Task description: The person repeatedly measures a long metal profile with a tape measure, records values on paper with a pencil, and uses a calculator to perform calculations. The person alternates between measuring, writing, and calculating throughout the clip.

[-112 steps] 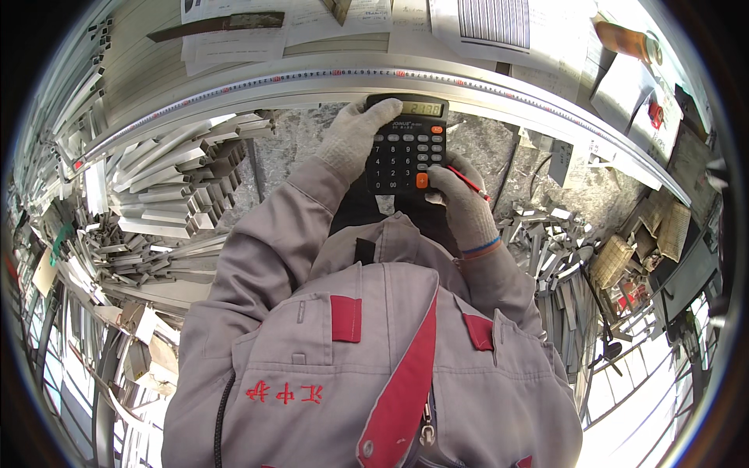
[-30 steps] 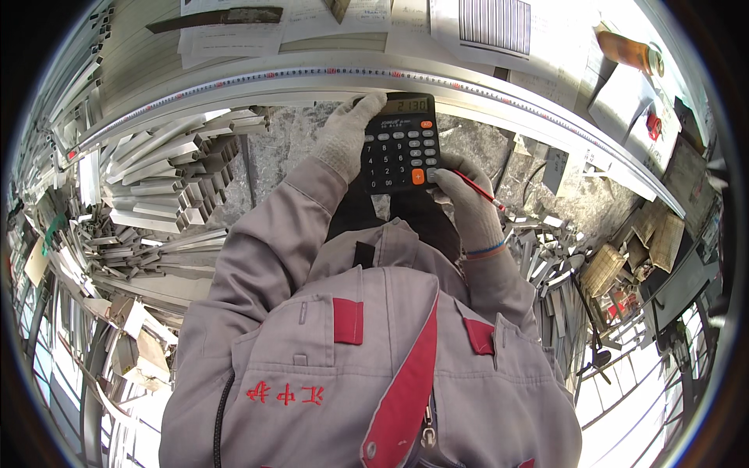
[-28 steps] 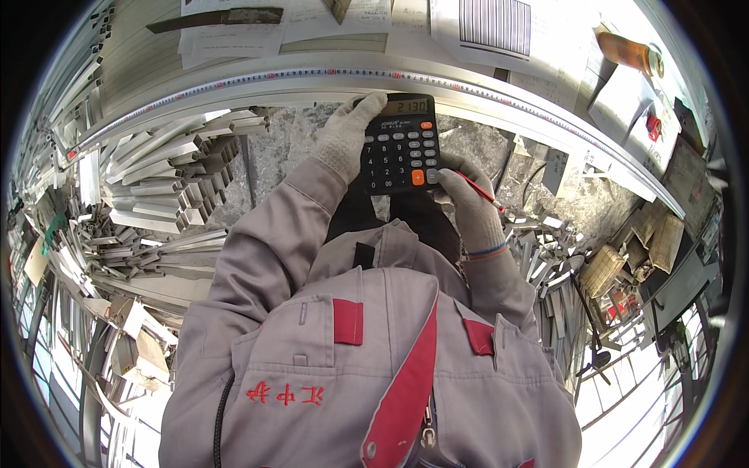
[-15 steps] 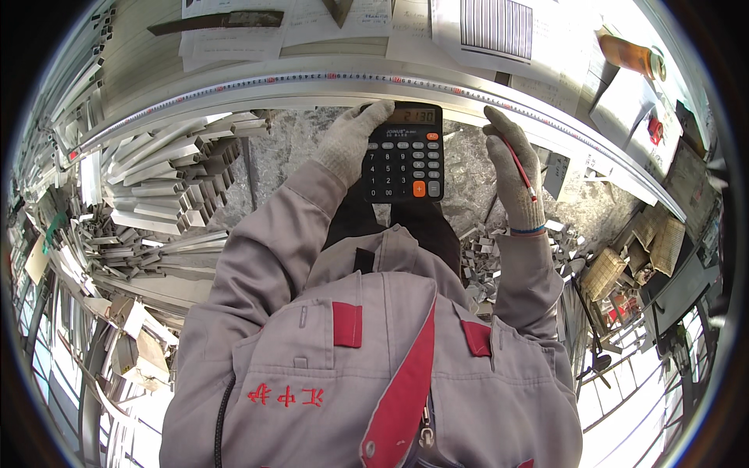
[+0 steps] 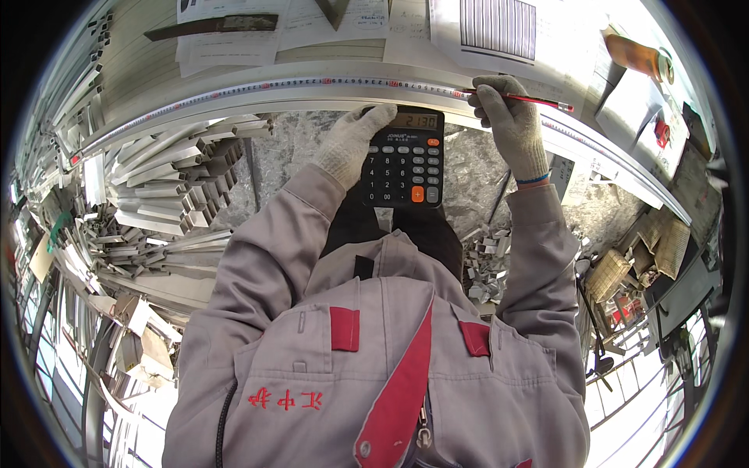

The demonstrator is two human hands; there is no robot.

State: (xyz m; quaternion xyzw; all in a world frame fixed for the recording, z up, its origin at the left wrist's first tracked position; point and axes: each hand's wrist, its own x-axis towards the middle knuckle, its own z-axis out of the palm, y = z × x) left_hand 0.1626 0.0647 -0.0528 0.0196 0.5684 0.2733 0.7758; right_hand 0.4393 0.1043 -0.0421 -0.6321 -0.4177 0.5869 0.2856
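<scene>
My left hand (image 5: pixel 349 144), in a pale knit glove, is closed on the upper left side of a black calculator (image 5: pixel 395 176) with grey and orange keys and a lit display. The calculator is held upright in front of my lap. My right hand (image 5: pixel 511 125), gloved too, pinches a red pencil (image 5: pixel 538 100) that lies nearly level across its fingers. The pencil's left end is over the measuring tape (image 5: pixel 328 80), and its other end sticks out to the right. The tape stretches along a long pale metal profile at the table's near edge.
Printed papers (image 5: pixel 499 31) cover the table, with flat dark metal pieces (image 5: pixel 211 26) on some. An orange bottle (image 5: pixel 638 56) lies at the far right. Stacked metal profiles (image 5: pixel 168 171) fill the left. Small metal offcuts (image 5: pixel 488 261) lie on the floor, and boxes (image 5: pixel 607 273) stand lower right.
My right hand has moved up and forward to the tape, and the pencil has swung from steep to nearly level. My left hand and the calculator stay almost where they were.
</scene>
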